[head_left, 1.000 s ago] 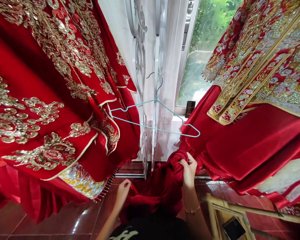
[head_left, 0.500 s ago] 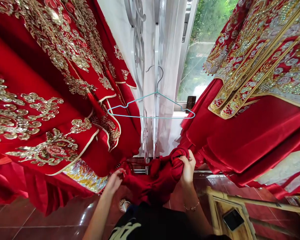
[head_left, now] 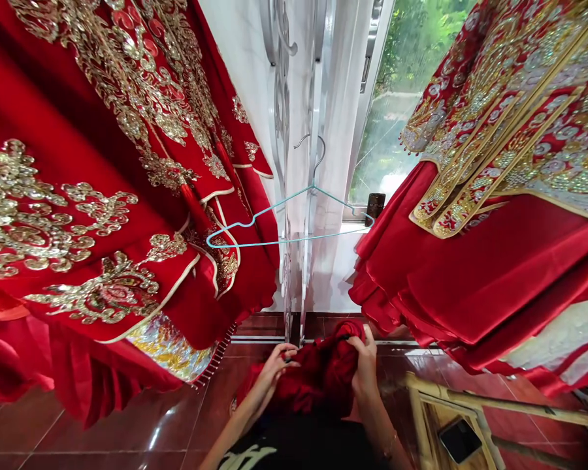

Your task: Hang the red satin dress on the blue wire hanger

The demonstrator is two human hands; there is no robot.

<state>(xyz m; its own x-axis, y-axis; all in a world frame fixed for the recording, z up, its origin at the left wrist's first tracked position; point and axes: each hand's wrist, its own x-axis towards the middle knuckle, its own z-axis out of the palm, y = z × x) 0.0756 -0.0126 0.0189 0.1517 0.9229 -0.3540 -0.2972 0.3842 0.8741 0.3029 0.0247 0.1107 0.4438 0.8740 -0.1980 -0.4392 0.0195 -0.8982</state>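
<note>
A bundle of red cloth (head_left: 323,372) is held low in the view, straight below the blue wire hanger (head_left: 289,240) and just above the tiled floor (head_left: 127,431). The left hand (head_left: 273,369) is set on the bundle's left side and the right hand (head_left: 365,359) on its right. On both, the fingers are curled in and clamped on folds of the fabric, w/ the cloth bunched up between them (thumbs are mostly hidden in the folds).

The hanger appears to be hooked on a white ornate stand (head_left: 280,117), and nothing is carried on it. To the left of the hanger a red garment w/ gold embroidery (head_left: 102,196) is hung; to its right a second embroidered garment (head_left: 494,130) is seen over red satin skirts. Behind the hanger a sheer curtain (head_left: 340,130) and a window (head_left: 402,85) are seen. A small dark object (head_left: 375,203) is stood on the sill just right of the hanger's end. Below and right of the hanger a wooden frame (head_left: 470,408) is seen, w/ a phone (head_left: 458,440) lying inside it.

The cloth is judged to be soft, limp and light, prob. slippery too (a satin sheen is visible), so a loose grasp is likely to be slid out of. A hem or band edge is judged the better place to be gripped, not the bulk of the bundle. No such edge can be told apart at this res.
</note>
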